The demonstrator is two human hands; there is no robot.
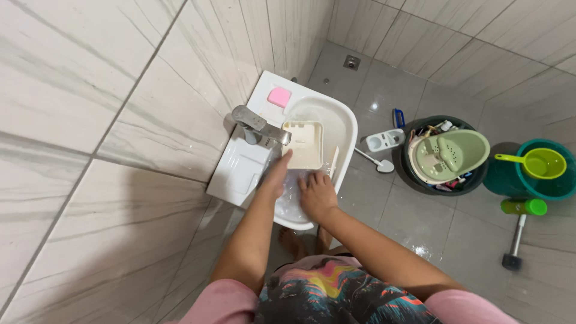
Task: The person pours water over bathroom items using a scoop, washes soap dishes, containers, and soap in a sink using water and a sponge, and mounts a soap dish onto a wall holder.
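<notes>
the pale tiled wall (90,120) fills the left half of the view and the grey tiled floor (408,222) the right, with a small drain (352,62) in the far corner. fixed to the wall is a white washbasin (347,129), the biggest container here; in its bowl lies a cream rectangular tray (304,144), tilted with its open side up, and beneath the hands a flat whitish thing that is too blurred to name. a metal tap (259,125) reaches over the bowl from the wall side, and a pink soap bar (279,96) rests on the basin's far ledge.

on the floor to the right stands a dark round tub (414,174) holding a pale green bath seat (450,154) and small mixed items around it, too small to tell apart. further right a teal bucket (555,186) carries a yellow-green scoop (537,162) on top. a white brush holder (384,141) stands just beside the dark tub, a long-handled brush (375,162) lies near the basin, and a green-capped tool (523,207) stands below the bucket.

the left hand (277,175) reaches into the bowl with fingers extended, its fingertips touching the near edge of the cream tray. the right hand (317,193) lies just beside it, palm down and spread flat, pressing in the near part of the bowl; the tray sits just beyond its fingers. neither hand is closed around anything.
</notes>
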